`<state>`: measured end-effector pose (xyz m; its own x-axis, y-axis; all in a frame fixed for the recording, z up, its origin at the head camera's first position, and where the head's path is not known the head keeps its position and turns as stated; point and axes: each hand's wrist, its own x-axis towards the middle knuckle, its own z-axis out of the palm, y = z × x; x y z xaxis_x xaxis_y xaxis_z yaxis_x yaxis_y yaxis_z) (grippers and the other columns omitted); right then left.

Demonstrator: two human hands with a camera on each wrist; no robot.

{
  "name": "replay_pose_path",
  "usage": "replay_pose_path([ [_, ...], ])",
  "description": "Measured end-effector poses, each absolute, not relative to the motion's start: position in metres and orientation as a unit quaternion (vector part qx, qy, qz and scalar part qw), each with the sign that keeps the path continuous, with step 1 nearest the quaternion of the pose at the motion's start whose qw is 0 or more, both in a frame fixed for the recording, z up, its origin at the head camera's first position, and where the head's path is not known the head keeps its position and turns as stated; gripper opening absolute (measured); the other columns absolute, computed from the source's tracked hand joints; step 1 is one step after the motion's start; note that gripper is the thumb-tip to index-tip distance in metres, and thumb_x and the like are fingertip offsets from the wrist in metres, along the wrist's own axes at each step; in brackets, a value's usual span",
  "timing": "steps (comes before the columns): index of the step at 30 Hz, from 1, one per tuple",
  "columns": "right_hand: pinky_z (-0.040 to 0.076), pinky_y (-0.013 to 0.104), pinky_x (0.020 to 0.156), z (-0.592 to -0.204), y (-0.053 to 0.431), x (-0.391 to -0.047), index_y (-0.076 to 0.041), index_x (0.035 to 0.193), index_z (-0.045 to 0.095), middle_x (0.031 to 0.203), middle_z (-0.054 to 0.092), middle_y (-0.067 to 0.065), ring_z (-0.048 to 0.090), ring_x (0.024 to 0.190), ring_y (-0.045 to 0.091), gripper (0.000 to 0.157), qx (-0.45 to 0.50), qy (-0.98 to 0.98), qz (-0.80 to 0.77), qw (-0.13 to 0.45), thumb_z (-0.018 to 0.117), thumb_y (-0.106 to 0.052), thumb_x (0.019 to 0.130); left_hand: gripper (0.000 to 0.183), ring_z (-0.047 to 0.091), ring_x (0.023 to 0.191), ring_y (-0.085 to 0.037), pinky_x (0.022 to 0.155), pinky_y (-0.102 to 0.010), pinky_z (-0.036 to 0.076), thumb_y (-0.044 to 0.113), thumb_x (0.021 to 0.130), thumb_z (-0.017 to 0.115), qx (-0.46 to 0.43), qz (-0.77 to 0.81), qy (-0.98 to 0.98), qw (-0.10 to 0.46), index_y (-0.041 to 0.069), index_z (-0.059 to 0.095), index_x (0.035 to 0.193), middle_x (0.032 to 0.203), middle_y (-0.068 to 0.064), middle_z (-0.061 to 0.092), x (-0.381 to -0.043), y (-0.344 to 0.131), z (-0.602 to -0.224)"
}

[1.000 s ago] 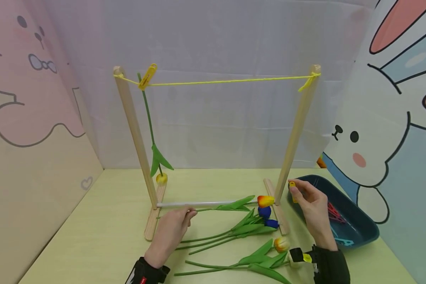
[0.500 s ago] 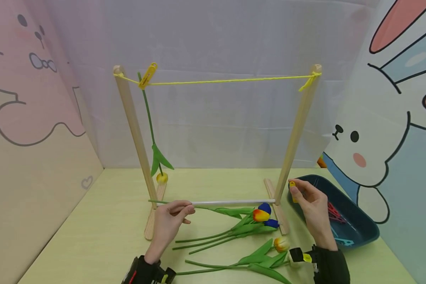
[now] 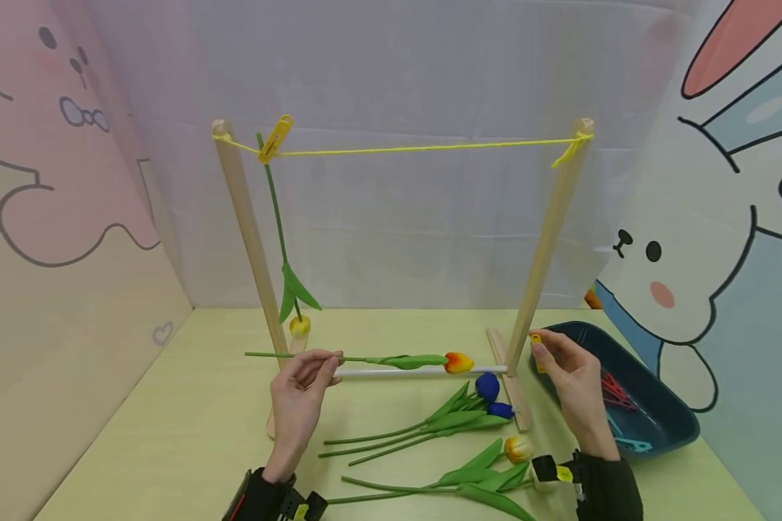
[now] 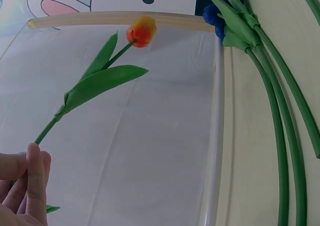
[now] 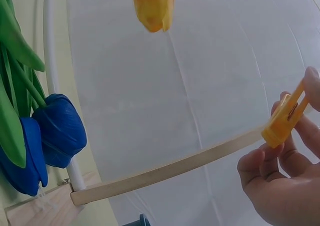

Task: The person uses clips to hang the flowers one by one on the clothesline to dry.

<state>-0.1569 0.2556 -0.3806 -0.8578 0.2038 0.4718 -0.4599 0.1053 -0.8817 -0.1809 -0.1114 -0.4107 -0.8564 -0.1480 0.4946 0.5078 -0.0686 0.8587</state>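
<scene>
My left hand [image 3: 303, 394] pinches the green stem of an orange and yellow artificial tulip [image 3: 458, 362], held level in front of the white crossbar [image 3: 397, 373]. In the left wrist view the tulip [image 4: 100, 85] points its bloom away from the fingertips. A yellow clothespin [image 5: 284, 120] is between the thumb and fingers of my right hand [image 3: 570, 387], beside the blue basket. Another yellow clothespin [image 3: 276, 139] fixes a yellow tulip [image 3: 300, 325] upside down on the yellow string [image 3: 417, 150], near its left end.
Two wooden posts [image 3: 547, 246] carry the string. Blue tulips [image 3: 487, 388] lie on the table in front of the crossbar, with pale tulips [image 3: 518, 449] nearer me. At the right, a dark blue basket [image 3: 674, 427] holds red clothespins [image 3: 615, 394] and light blue ones.
My left hand has lifted the orange and yellow tulip off the tabletop and moved it up and to the left. The right hand has stayed in place with its clothespin.
</scene>
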Motion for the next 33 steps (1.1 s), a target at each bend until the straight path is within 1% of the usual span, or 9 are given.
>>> replay_pose_path([
  [1, 0.047, 0.020, 0.071, -0.381, 0.255, -0.157, 0.015, 0.120, 0.060, 0.092, 0.066, -0.010, 0.056, 0.080, 0.007, 0.024, 0.095, -0.699, 0.664, 0.249, 0.058, 0.002, 0.099, 0.015, 0.074, 0.088, -0.004, 0.072, -0.024, 0.060, -0.004, 0.093, 0.067, -0.135, -0.721, -0.639, 0.231, -0.010, 0.065, 0.106, 0.099, 0.006, 0.078, -0.179, -0.111, -0.407],
  [2, 0.046, 0.020, 0.071, -0.381, 0.255, -0.157, 0.015, 0.120, 0.061, 0.092, 0.067, -0.010, 0.056, 0.080, 0.007, 0.024, 0.097, -0.698, 0.664, 0.248, 0.057, 0.002, 0.099, 0.015, 0.074, 0.089, -0.004, 0.072, -0.024, 0.060, -0.004, 0.093, 0.066, -0.136, -0.722, -0.636, 0.236, -0.011, 0.064, 0.106, 0.100, 0.008, 0.077, -0.178, -0.112, -0.405],
  [4, 0.046, 0.020, 0.072, -0.381, 0.255, -0.158, 0.015, 0.120, 0.061, 0.093, 0.067, -0.010, 0.057, 0.080, 0.006, 0.024, 0.100, -0.698, 0.664, 0.247, 0.057, 0.003, 0.099, 0.015, 0.073, 0.091, -0.004, 0.073, -0.025, 0.060, -0.003, 0.094, 0.065, -0.131, -0.725, -0.631, 0.241, -0.012, 0.062, 0.106, 0.100, 0.009, 0.076, -0.176, -0.113, -0.398],
  [10, 0.048, 0.016, 0.073, -0.379, 0.256, -0.157, 0.014, 0.119, 0.062, 0.094, 0.067, -0.011, 0.058, 0.082, 0.004, 0.023, 0.093, -0.703, 0.660, 0.248, 0.057, 0.002, 0.100, 0.020, 0.073, 0.094, -0.007, 0.074, -0.025, 0.060, 0.000, 0.097, 0.062, -0.149, -0.733, -0.606, 0.270, -0.014, 0.047, 0.100, 0.102, 0.006, 0.073, -0.172, -0.118, -0.388],
  [14, 0.048, 0.016, 0.074, -0.379, 0.257, -0.157, 0.013, 0.120, 0.062, 0.095, 0.067, -0.011, 0.058, 0.083, 0.004, 0.023, 0.095, -0.703, 0.662, 0.242, 0.057, 0.002, 0.100, 0.025, 0.074, 0.093, -0.007, 0.077, -0.022, 0.059, -0.004, 0.098, 0.058, -0.161, -0.740, -0.588, 0.285, -0.015, 0.037, 0.092, 0.101, 0.005, 0.073, -0.173, -0.120, -0.387],
  [18, 0.048, 0.016, 0.073, -0.380, 0.257, -0.157, 0.013, 0.120, 0.061, 0.095, 0.068, -0.011, 0.058, 0.082, 0.005, 0.023, 0.100, -0.698, 0.668, 0.240, 0.057, 0.002, 0.100, 0.028, 0.074, 0.092, -0.007, 0.080, -0.021, 0.058, -0.007, 0.098, 0.057, -0.180, -0.740, -0.577, 0.294, -0.015, 0.032, 0.088, 0.099, 0.004, 0.073, -0.176, -0.120, -0.387],
  [24, 0.049, 0.014, 0.073, -0.380, 0.254, -0.159, 0.013, 0.117, 0.062, 0.095, 0.068, -0.009, 0.059, 0.083, 0.006, 0.022, 0.092, -0.685, 0.676, 0.254, 0.057, 0.003, 0.099, 0.025, 0.074, 0.092, -0.005, 0.080, -0.019, 0.057, -0.010, 0.097, 0.057, -0.210, -0.725, -0.580, 0.306, -0.017, 0.033, 0.095, 0.102, 0.007, 0.075, -0.178, -0.118, -0.385],
  [27, 0.050, 0.013, 0.073, -0.379, 0.251, -0.159, 0.011, 0.116, 0.064, 0.094, 0.068, -0.008, 0.058, 0.081, 0.006, 0.020, 0.078, -0.677, 0.682, 0.265, 0.057, 0.003, 0.099, 0.022, 0.073, 0.091, -0.005, 0.079, -0.017, 0.055, -0.011, 0.096, 0.057, -0.215, -0.716, -0.586, 0.311, -0.015, 0.037, 0.101, 0.103, 0.008, 0.076, -0.179, -0.117, -0.384],
  [33, 0.051, 0.012, 0.074, -0.377, 0.246, -0.160, 0.007, 0.115, 0.066, 0.095, 0.068, -0.008, 0.058, 0.081, 0.006, 0.019, 0.045, -0.667, 0.689, 0.282, 0.058, 0.001, 0.099, 0.018, 0.074, 0.091, -0.007, 0.084, -0.017, 0.055, -0.011, 0.095, 0.058, -0.232, -0.721, -0.575, 0.310, -0.008, 0.045, 0.107, 0.104, 0.005, 0.077, -0.184, -0.115, -0.377],
])
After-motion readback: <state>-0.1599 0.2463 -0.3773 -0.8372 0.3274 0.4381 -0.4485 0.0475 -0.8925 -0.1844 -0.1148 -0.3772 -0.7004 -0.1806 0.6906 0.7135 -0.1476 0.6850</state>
